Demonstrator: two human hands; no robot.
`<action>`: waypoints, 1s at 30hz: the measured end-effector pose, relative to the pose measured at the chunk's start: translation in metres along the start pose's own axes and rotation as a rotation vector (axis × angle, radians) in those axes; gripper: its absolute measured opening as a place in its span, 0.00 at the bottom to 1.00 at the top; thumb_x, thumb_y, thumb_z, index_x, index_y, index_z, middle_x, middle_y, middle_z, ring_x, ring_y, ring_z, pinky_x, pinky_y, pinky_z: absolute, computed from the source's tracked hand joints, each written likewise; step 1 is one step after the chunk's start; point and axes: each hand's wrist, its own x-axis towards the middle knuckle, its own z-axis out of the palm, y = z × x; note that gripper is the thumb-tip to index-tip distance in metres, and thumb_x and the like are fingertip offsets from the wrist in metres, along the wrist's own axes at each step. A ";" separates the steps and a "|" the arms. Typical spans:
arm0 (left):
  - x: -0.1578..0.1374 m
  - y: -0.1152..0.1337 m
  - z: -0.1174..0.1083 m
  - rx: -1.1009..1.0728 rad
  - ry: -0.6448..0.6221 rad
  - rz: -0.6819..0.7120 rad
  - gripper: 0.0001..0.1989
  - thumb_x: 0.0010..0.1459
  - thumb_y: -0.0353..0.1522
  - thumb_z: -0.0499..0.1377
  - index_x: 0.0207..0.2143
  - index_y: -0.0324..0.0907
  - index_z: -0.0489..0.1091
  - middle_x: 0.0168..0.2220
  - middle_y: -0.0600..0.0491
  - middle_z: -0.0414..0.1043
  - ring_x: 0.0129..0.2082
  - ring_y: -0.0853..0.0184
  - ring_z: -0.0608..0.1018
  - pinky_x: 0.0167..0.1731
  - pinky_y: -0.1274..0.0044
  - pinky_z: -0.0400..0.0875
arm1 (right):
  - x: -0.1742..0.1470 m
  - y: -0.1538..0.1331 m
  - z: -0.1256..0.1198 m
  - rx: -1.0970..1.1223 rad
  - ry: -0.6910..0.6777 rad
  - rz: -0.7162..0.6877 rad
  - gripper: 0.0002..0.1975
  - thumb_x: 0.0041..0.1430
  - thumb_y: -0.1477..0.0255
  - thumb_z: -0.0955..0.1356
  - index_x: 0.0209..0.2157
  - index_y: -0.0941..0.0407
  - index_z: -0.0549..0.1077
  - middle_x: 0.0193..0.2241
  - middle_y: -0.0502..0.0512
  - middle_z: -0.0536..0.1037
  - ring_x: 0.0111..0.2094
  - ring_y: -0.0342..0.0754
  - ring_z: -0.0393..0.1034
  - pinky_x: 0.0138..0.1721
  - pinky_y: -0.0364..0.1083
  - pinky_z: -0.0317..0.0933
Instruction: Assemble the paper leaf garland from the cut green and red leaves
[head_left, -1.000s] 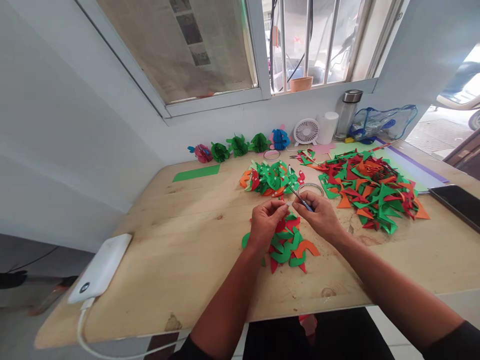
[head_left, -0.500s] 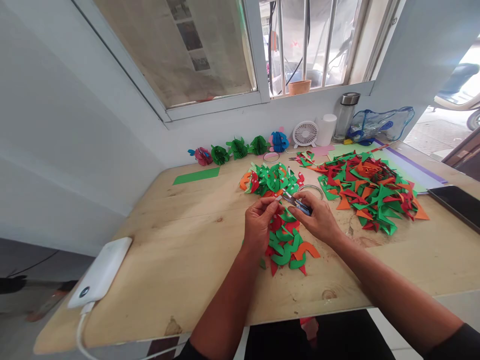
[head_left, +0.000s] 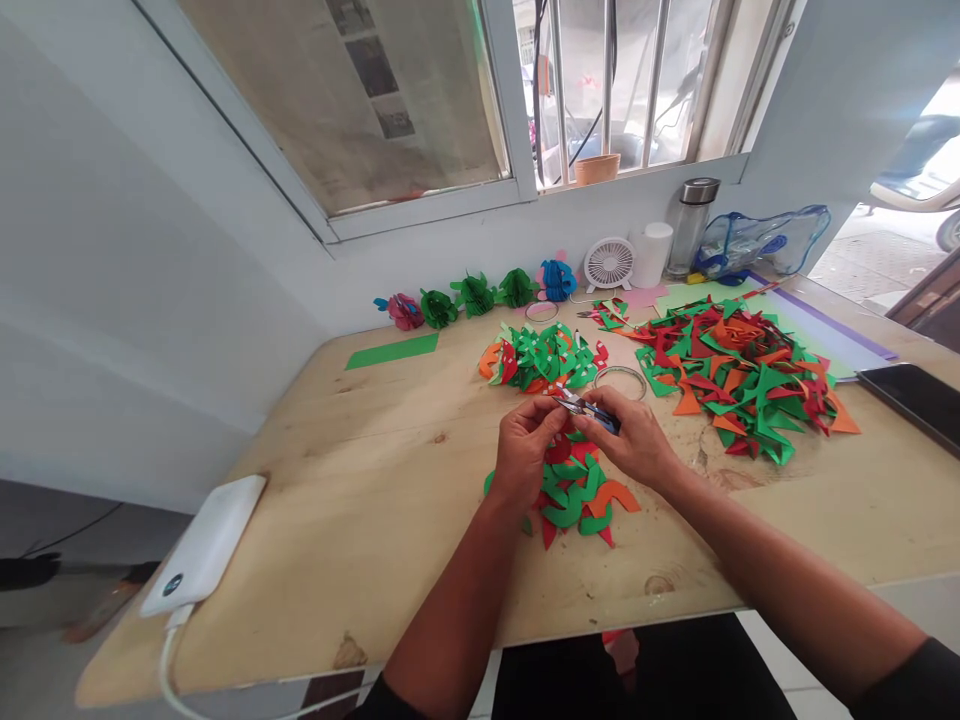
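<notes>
In the head view, my left hand (head_left: 527,445) is closed in a pinch over the middle of the table. A small white strip shows at its fingertips, mostly hidden by them. My right hand (head_left: 634,435) grips a pair of small snips (head_left: 598,414) with blue handles, their blades pointing left at the left fingertips. Beneath my hands lies a heap of curved green, red and orange paper pieces (head_left: 564,495). Just beyond is a second heap of cut pieces (head_left: 547,352) bearing small white patches. A thin tape-like ring (head_left: 621,381) rests beyond my right hand.
A large pile of paper scraps (head_left: 742,375) covers the right side, near a phone (head_left: 919,400). Paper figures (head_left: 476,294), a small fan (head_left: 609,264) and a bottle (head_left: 691,230) line the wall. A power bank (head_left: 204,545) with a cable sits at left.
My left hand has shifted slightly right, closer to the snips. The snips' blades have come together at the left fingertips. Less of the white strip shows.
</notes>
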 end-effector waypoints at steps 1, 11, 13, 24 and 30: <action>0.000 0.000 0.000 0.012 -0.006 -0.001 0.14 0.47 0.40 0.64 0.33 0.39 0.74 0.31 0.50 0.75 0.29 0.69 0.75 0.29 0.77 0.72 | 0.000 0.000 0.000 -0.003 -0.002 0.003 0.15 0.57 0.59 0.64 0.38 0.56 0.70 0.24 0.50 0.72 0.24 0.43 0.63 0.27 0.42 0.54; 0.000 -0.002 0.000 -0.038 -0.052 0.034 0.10 0.49 0.36 0.64 0.32 0.40 0.74 0.35 0.51 0.75 0.35 0.68 0.76 0.38 0.75 0.72 | -0.001 -0.002 0.000 -0.017 0.003 -0.005 0.15 0.57 0.59 0.64 0.38 0.57 0.70 0.23 0.48 0.70 0.24 0.41 0.61 0.27 0.41 0.53; 0.000 -0.003 -0.001 -0.048 -0.060 0.023 0.10 0.49 0.36 0.64 0.33 0.40 0.74 0.35 0.50 0.75 0.34 0.67 0.76 0.38 0.74 0.72 | -0.001 -0.002 0.001 -0.012 0.006 -0.019 0.15 0.58 0.60 0.64 0.38 0.57 0.71 0.23 0.48 0.69 0.24 0.41 0.60 0.27 0.41 0.52; -0.001 0.000 0.001 -0.060 -0.045 0.021 0.11 0.49 0.37 0.65 0.32 0.39 0.74 0.34 0.51 0.76 0.33 0.68 0.77 0.35 0.77 0.72 | -0.001 -0.001 0.003 0.021 0.039 -0.050 0.14 0.58 0.61 0.64 0.37 0.57 0.72 0.22 0.47 0.68 0.22 0.40 0.58 0.25 0.40 0.51; -0.001 -0.001 0.000 -0.026 -0.009 -0.026 0.13 0.48 0.39 0.65 0.33 0.39 0.74 0.31 0.51 0.76 0.28 0.70 0.76 0.26 0.79 0.70 | -0.001 0.000 0.004 0.009 0.066 -0.044 0.13 0.58 0.61 0.64 0.36 0.56 0.72 0.20 0.47 0.67 0.21 0.40 0.57 0.24 0.40 0.50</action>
